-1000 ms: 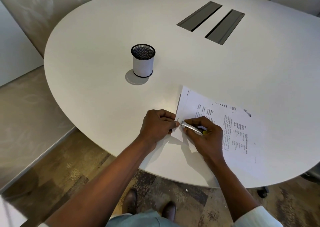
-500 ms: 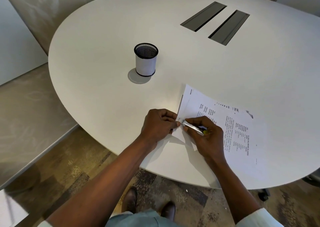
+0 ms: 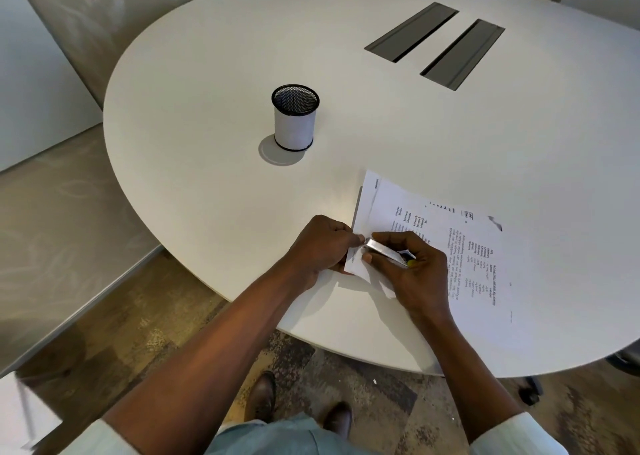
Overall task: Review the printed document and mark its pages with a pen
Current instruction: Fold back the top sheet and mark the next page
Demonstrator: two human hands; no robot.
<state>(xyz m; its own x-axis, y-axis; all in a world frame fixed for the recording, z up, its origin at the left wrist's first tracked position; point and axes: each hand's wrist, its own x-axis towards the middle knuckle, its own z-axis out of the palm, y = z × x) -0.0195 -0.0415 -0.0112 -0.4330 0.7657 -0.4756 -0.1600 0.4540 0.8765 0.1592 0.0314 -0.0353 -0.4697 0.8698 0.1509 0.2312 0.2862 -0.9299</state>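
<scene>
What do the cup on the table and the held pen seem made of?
Cup: black wire mesh, probably metal, seen at its perforated inside and rim; outer wall looks pale, perhaps a paper wrap. Pen: glossy silver barrel with highlights, metal or metallised plastic.

- Left hand (image 3: 322,246): knuckles up, fingers curled, thumb and forefinger pinching the left end of the pen (image 3: 388,253)
- Right hand (image 3: 415,274): fingers curled round the pen's barrel, thumb tucked below it
- The two hands sit fingertip to fingertip, wrists low
- Bare forearms converge from the lower corners, with pale sleeves at the elbows
</scene>
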